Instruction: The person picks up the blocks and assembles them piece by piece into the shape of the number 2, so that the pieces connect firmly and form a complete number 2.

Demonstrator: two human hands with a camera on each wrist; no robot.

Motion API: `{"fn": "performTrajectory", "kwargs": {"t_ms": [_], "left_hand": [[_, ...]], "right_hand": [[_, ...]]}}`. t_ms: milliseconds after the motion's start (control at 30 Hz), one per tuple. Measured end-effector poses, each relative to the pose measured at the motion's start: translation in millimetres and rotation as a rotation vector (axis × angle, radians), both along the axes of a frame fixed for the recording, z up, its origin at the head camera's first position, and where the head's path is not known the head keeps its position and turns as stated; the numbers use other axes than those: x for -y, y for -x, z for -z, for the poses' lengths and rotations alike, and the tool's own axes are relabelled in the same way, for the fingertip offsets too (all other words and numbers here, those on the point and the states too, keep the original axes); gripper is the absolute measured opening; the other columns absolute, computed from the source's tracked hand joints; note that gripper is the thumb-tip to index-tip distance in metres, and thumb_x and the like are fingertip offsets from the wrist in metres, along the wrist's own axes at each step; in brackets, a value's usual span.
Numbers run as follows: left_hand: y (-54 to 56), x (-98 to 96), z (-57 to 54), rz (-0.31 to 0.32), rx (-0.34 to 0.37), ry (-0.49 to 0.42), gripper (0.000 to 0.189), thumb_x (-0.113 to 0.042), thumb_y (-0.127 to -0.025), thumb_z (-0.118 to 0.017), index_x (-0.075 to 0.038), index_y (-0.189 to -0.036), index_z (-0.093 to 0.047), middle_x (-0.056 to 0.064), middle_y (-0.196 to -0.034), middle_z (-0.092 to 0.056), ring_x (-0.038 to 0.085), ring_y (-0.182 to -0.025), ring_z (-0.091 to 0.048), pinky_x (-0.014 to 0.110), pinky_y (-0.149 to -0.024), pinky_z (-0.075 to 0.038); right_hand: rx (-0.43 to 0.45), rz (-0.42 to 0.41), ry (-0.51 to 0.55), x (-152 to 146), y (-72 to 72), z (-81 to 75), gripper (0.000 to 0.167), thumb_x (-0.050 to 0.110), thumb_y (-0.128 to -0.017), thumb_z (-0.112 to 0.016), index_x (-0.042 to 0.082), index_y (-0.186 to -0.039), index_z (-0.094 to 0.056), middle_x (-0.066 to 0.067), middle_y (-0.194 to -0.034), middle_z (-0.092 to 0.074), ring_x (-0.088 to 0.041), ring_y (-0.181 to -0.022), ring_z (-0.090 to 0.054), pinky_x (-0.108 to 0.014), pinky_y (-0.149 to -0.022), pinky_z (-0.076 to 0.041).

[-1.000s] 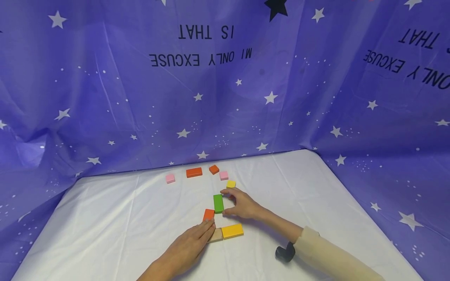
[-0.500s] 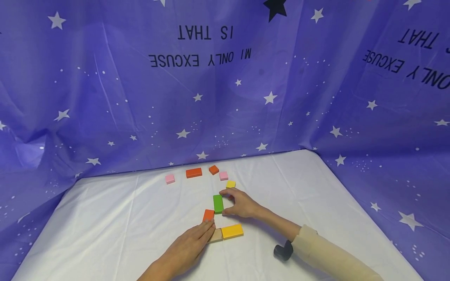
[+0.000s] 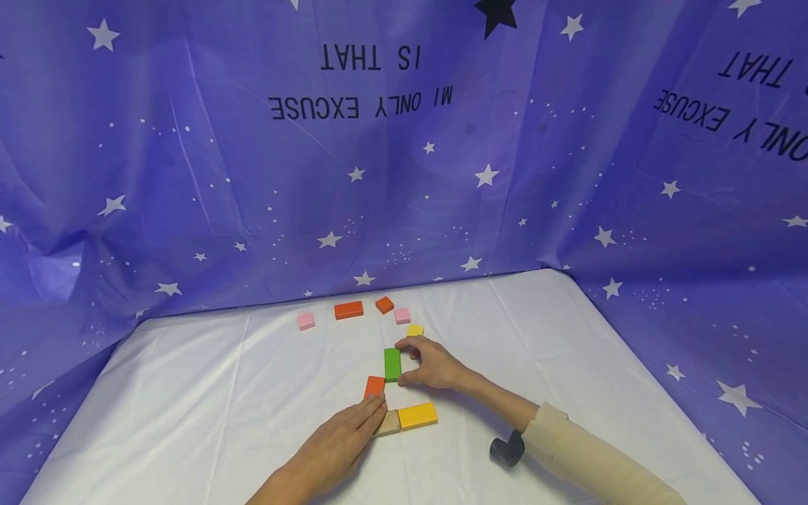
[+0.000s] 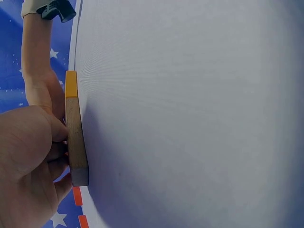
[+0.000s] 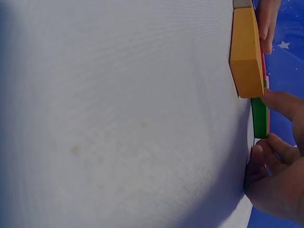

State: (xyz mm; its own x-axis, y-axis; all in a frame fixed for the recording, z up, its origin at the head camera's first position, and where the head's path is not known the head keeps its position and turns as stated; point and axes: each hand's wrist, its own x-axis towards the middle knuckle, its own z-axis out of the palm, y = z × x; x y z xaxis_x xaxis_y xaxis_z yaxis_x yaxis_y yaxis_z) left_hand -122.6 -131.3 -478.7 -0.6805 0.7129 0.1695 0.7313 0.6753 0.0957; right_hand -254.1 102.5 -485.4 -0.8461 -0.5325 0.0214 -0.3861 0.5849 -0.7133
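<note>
My left hand (image 3: 341,442) lies with its fingers straight over a bare wooden block (image 3: 388,423), fingertips on the near end of an orange-red block (image 3: 375,386). Against the wooden block's right end sits a yellow-orange block (image 3: 418,416). With thumb and index finger my right hand (image 3: 437,365) pinches a green block (image 3: 393,365) at its two ends; in the right wrist view the green block (image 5: 260,118) shows between them. The green block's near end meets the orange-red block's far corner. In the left wrist view the wooden block (image 4: 75,133) partly hides the left fingers.
Farther back lie a small yellow block (image 3: 414,330), a pink block (image 3: 402,316), an orange-red cube (image 3: 384,305), a long orange-red block (image 3: 349,310) and another pink block (image 3: 306,321). A black device (image 3: 508,450) sits at the right cuff. A purple starred curtain (image 3: 404,175) hangs behind the white table.
The right hand and the green block have shifted very slightly away from me. The left hand and the other blocks stay where they were.
</note>
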Motion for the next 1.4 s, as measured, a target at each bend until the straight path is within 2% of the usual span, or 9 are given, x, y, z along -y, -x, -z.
{"fn": "performTrajectory", "kwargs": {"t_ms": [200,500,700,967,1267,1400], "left_hand": [[0.3,-0.3,-0.2,-0.010,0.026,0.012,0.049,-0.012,-0.100,-0.059,0.002,-0.145,-0.048,0.015,-0.153,-0.042,0.026,-0.138,-0.043,0.041,-0.108,-0.042],[-0.2,0.2,0.1,-0.004,0.004,0.004,0.048,-0.011,-0.099,-0.060,0.002,-0.144,-0.049,0.015,-0.152,-0.043,0.026,-0.137,-0.044,0.041,-0.108,-0.042],[0.3,0.7,1.1,0.015,-0.044,-0.010,0.048,-0.011,-0.098,-0.062,0.002,-0.142,-0.052,0.016,-0.150,-0.046,0.027,-0.135,-0.046,0.041,-0.106,-0.044],[0.4,1.2,2.5,0.031,-0.092,-0.025,0.048,-0.010,-0.095,-0.064,0.003,-0.140,-0.054,0.016,-0.148,-0.048,0.028,-0.133,-0.049,0.041,-0.105,-0.045],[0.5,1.0,1.6,0.019,-0.048,-0.014,0.047,-0.010,-0.097,-0.063,0.003,-0.141,-0.053,0.016,-0.150,-0.046,0.027,-0.134,-0.048,0.041,-0.106,-0.045],[0.9,1.0,2.6,0.023,-0.054,-0.018,0.048,-0.010,-0.096,-0.064,0.003,-0.141,-0.053,0.016,-0.149,-0.046,0.027,-0.134,-0.048,0.041,-0.106,-0.045]], "right_hand": [[0.006,0.013,0.008,0.9,-0.7,-1.0,0.062,0.017,-0.077,-0.087,0.003,-0.131,-0.060,-0.006,-0.124,-0.063,-0.017,-0.096,-0.053,-0.031,-0.084,-0.049],[-0.018,0.043,-0.004,6.8,-0.7,-1.1,0.062,0.020,-0.077,-0.087,0.003,-0.130,-0.061,-0.006,-0.119,-0.064,-0.017,-0.092,-0.053,-0.029,-0.080,-0.048],[-0.058,0.044,-0.016,11.3,-0.4,-1.0,0.062,0.023,-0.076,-0.088,0.004,-0.128,-0.061,-0.004,-0.113,-0.064,-0.018,-0.089,-0.052,-0.030,-0.077,-0.046],[-0.061,0.047,-0.002,16.7,-1.6,-2.4,0.061,0.023,-0.076,-0.088,0.002,-0.127,-0.061,-0.008,-0.117,-0.065,-0.020,-0.093,-0.055,-0.035,-0.082,-0.048],[-0.053,0.037,0.006,17.9,-2.7,-2.6,0.061,0.024,-0.077,-0.087,0.002,-0.128,-0.061,-0.009,-0.120,-0.064,-0.023,-0.100,-0.058,-0.037,-0.087,-0.049],[-0.045,0.028,0.007,18.0,-2.3,-2.8,0.062,0.024,-0.078,-0.087,0.003,-0.129,-0.060,-0.010,-0.121,-0.064,-0.023,-0.100,-0.058,-0.037,-0.088,-0.050]]}}
